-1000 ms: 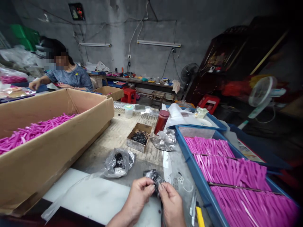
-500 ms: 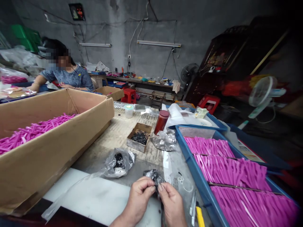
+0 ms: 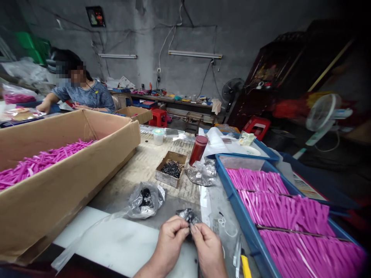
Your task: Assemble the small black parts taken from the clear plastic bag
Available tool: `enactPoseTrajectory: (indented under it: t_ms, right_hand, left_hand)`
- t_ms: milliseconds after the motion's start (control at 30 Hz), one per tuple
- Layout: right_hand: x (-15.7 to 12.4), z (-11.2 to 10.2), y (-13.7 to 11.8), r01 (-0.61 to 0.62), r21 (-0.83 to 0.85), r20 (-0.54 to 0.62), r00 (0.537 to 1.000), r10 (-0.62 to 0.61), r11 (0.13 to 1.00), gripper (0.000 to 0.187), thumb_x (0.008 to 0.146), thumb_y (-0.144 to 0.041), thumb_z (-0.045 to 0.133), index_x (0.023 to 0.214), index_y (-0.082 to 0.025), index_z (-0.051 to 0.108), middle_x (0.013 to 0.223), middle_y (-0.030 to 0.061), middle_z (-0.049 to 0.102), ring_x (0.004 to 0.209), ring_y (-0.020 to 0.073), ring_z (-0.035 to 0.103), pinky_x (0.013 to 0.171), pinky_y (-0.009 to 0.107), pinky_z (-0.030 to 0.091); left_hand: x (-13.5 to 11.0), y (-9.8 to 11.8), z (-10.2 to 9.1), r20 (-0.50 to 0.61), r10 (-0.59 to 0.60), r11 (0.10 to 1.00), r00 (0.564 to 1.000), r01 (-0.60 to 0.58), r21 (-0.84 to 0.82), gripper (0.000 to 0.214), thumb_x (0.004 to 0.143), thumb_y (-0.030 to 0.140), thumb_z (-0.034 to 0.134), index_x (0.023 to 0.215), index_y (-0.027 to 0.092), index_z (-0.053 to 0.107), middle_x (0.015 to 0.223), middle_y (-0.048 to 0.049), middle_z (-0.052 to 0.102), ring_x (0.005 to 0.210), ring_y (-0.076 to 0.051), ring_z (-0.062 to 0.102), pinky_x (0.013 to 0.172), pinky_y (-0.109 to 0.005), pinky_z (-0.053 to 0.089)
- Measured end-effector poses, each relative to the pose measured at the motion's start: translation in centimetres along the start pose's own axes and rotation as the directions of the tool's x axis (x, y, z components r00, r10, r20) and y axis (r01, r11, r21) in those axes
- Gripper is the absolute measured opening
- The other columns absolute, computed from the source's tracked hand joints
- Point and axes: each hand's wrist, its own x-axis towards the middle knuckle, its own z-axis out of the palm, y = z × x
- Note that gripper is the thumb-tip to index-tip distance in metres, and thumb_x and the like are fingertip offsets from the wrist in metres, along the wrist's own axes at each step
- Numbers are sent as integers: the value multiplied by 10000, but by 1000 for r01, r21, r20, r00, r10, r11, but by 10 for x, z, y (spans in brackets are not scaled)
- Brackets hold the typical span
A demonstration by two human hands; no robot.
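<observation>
Both of my hands meet at the front of the worktable. My left hand (image 3: 171,240) pinches the near edge of a small dark plastic bag (image 3: 188,214) between thumb and fingers. From the other side, my right hand (image 3: 209,244) pinches the same edge, its thumb close to the left one. The bag's crinkled, shiny top shows beyond my fingertips; the part between the fingers is hidden. Left of it lies an opened clear plastic bag (image 3: 135,206) with small black pieces (image 3: 146,197) inside. A small carton (image 3: 167,179) of black and brownish bits stands farther back.
A large cardboard box (image 3: 72,170) of pink strips takes up the left. At right, a blue tray (image 3: 232,193) holds rows of pink strips (image 3: 292,212). A yellow-handled cutter (image 3: 245,264), white string (image 3: 224,226) and red-brown jar (image 3: 198,150) are nearby. Another person (image 3: 84,94) sits far left.
My hands stay at the same place, pinching the dark bag, with hardly any finger movement. The view has shifted very slightly. The other person's arm at far left has moved a little.
</observation>
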Motion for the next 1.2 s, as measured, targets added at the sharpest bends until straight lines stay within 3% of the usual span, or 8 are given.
enactPoseTrajectory:
  t_ms: [167, 300, 400, 533, 700, 867, 1000, 1200]
  right_hand:
    - [3, -4, 2, -51, 79, 36, 998, 48, 996, 307, 665, -411, 498, 758, -145, 620, 631, 34, 615, 605, 177, 540, 553, 231, 428]
    - [6, -9, 8, -96, 108, -7, 995, 98, 989, 337, 634, -428, 518, 777, -143, 625, 662, 50, 633, 643, 200, 552, 585, 250, 436]
    - [7, -8, 10, -108, 91, -2, 994, 109, 990, 335, 599, -430, 546, 744, -142, 637, 643, 52, 638, 628, 206, 556, 576, 249, 437]
    - [6, -8, 13, -50, 27, -56, 997, 51, 998, 336, 614, -436, 525, 737, -146, 639, 626, 45, 641, 614, 199, 560, 566, 233, 435]
    - [7, -21, 20, -10, -133, 39, 999, 15, 991, 344, 659, -435, 482, 775, -143, 624, 631, 30, 646, 602, 177, 571, 546, 197, 437]
    - [11, -29, 24, 0, -183, 147, 989, 28, 983, 340, 661, -439, 476, 774, -151, 617, 685, 48, 656, 647, 189, 584, 563, 197, 452]
    - [13, -25, 25, 30, -252, 193, 981, 20, 967, 315, 684, -416, 454, 782, -156, 603, 739, 63, 655, 690, 200, 585, 591, 211, 450]
    - [11, -22, 27, 83, -331, 196, 980, -18, 940, 273, 709, -380, 437, 783, -168, 594, 756, 64, 653, 701, 200, 588, 600, 220, 447]
  left_hand:
    - [17, -4, -12, -72, -66, 998, 995, 65, -11, 119, 599, 212, 557, 516, 128, 565, 479, 22, 443, 471, -90, 403, 451, -183, 325]
    - [59, -2, -26, -216, -99, 994, 971, 107, 27, 191, 631, 294, 506, 564, 117, 528, 378, 83, 306, 320, -35, 241, 329, -161, 198]
    - [99, 8, -35, -253, -33, 992, 967, 63, 113, 192, 655, 275, 476, 608, 103, 546, 393, 67, 367, 315, -37, 272, 333, -165, 212]
    - [131, 24, -48, -249, 73, 952, 966, 7, 305, 189, 595, 184, 543, 758, 100, 589, 578, -13, 571, 490, -103, 483, 478, -198, 361]
    - [109, 28, -80, -202, 131, 824, 971, 7, 567, 221, 633, 167, 490, 821, 145, 605, 817, -47, 628, 767, -173, 534, 688, -245, 376]
    - [69, 18, -107, -63, 36, 647, 997, 24, 762, 196, 671, 137, 428, 693, 170, 619, 647, 1, 627, 651, -139, 553, 601, -206, 378]
    - [56, 10, -109, 15, -57, 486, 998, 14, 874, 172, 641, 112, 451, 594, 165, 608, 643, -21, 623, 676, -157, 555, 597, -217, 372]
    - [59, -3, -97, -16, -150, 271, 989, 57, 961, 206, 645, 79, 407, 659, 103, 611, 753, -134, 616, 728, -238, 558, 605, -299, 383]
